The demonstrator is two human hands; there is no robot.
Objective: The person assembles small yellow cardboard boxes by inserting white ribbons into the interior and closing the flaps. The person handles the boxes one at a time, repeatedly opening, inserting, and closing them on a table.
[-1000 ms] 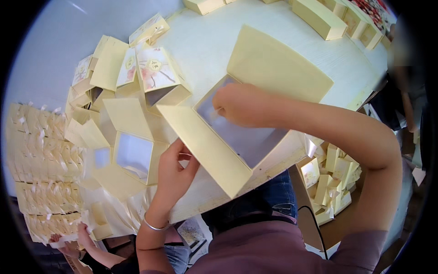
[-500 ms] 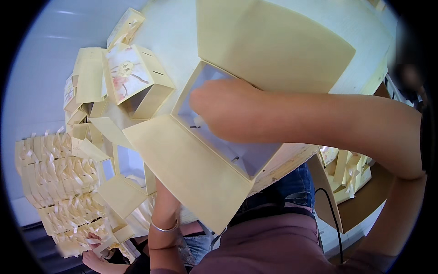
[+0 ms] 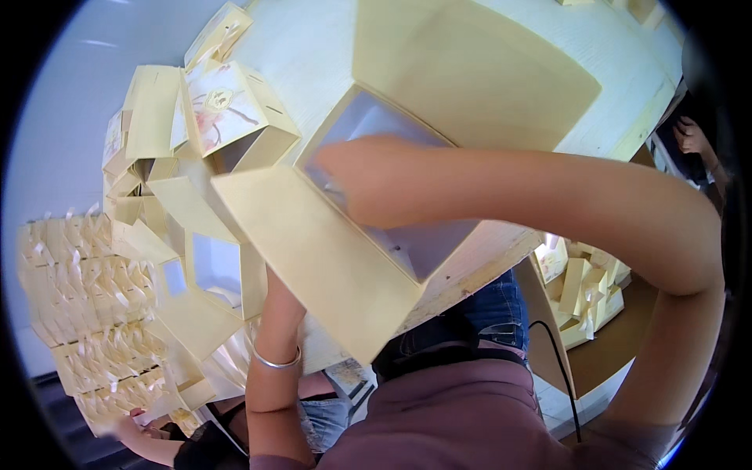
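A cream box (image 3: 376,95) with a pale lilac lining lies open and slanted in front of me. Its wide lid (image 3: 478,74) is folded back on the far side, and a front flap (image 3: 313,251) hangs out toward me. Inside the box is my right hand (image 3: 376,180), curled and smeared by motion, its fingertips hidden. A small whitish bit shows beside the thumb, too blurred to name. Below the front flap, my left forearm (image 3: 276,329) wears a silver bangle. That flap covers my left hand completely.
Open cream boxes, one with a floral printed panel (image 3: 219,110), crowd the left. Beyond them stand rows of boxes with ribbons (image 3: 86,290). At right, a brown carton (image 3: 623,345) holds more boxes. Other people's hands show at lower left (image 3: 133,431) and far right (image 3: 689,137).
The view has shifted slightly. My right hand has moved a little within the box and is more blurred. The front flap sits slightly higher in view, and my left hand stays hidden.
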